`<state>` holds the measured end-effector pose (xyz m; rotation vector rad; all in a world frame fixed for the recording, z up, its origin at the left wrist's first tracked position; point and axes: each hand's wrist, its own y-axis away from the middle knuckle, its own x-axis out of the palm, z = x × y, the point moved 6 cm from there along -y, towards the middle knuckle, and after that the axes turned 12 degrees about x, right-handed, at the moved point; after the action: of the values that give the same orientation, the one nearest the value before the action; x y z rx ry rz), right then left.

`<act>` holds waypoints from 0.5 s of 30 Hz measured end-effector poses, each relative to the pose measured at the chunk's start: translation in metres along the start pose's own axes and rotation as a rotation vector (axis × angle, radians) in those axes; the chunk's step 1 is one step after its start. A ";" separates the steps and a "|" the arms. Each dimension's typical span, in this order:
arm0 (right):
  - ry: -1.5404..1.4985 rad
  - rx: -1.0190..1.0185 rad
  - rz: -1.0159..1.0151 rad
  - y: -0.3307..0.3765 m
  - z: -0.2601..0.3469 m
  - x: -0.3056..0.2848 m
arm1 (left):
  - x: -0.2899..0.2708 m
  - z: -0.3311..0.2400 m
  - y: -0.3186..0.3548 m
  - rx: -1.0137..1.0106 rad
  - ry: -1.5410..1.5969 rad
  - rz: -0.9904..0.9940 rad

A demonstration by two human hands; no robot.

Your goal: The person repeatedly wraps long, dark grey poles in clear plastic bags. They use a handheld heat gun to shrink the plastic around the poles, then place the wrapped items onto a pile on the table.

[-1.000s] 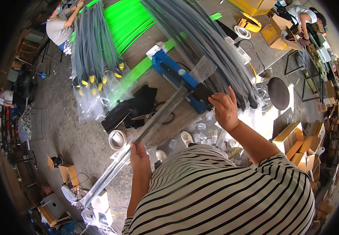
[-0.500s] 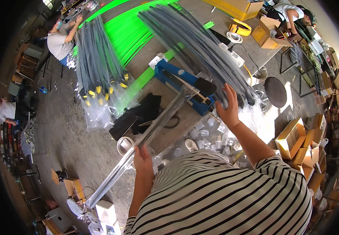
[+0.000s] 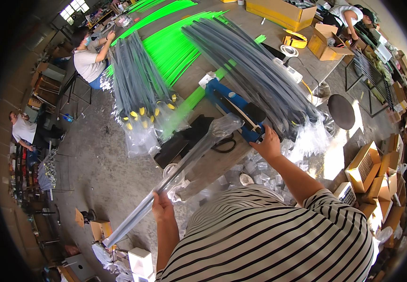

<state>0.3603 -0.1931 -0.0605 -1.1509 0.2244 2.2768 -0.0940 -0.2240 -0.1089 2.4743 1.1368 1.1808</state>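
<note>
1. The person's left hand (image 3: pixel 164 207) is closed around a long clear plastic sleeve (image 3: pixel 184 162), holding it on a slant beyond the table edge.
2. The right hand (image 3: pixel 269 144) is apart from the left, at the near end of a blue lever device (image 3: pixel 240 102); I cannot tell whether its fingers grip or merely rest there.
3. The sleeve's upper end meets the device's side; whether it lies between the bars is hidden from me. If it sits crooked or creased, I'd expect it to be caught unevenly.
4. Its far end hangs out unsupported, so a loosened left hand could let it droop and drag the upper end away.
5. Black cloth (image 3: pixel 199 128) lies just below the sleeve; a low sweep could snag it.
6. Fingertips so near the lever could get pinched.
</note>
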 end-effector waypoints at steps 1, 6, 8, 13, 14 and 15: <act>-0.007 -0.016 -0.028 0.003 -0.001 0.005 | 0.000 -0.008 -0.002 -0.020 -0.001 0.038; 0.372 -0.038 0.206 0.017 0.025 -0.008 | -0.019 -0.047 -0.010 0.048 0.021 0.128; 0.025 -0.289 -0.023 0.040 0.068 -0.053 | -0.006 -0.051 0.000 0.005 -0.010 0.111; -0.014 -0.954 0.064 0.120 0.216 -0.117 | 0.028 -0.056 0.042 -0.002 -0.081 0.171; 0.060 -1.045 0.099 0.129 0.232 -0.117 | 0.043 -0.058 0.057 0.012 -0.068 0.240; 0.130 -0.969 0.238 0.128 0.224 -0.105 | 0.056 -0.057 0.065 0.017 -0.075 0.315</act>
<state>0.1844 -0.2549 0.1460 -1.7984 -0.8285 2.5701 -0.0768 -0.2393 -0.0085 2.7587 0.7592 1.1424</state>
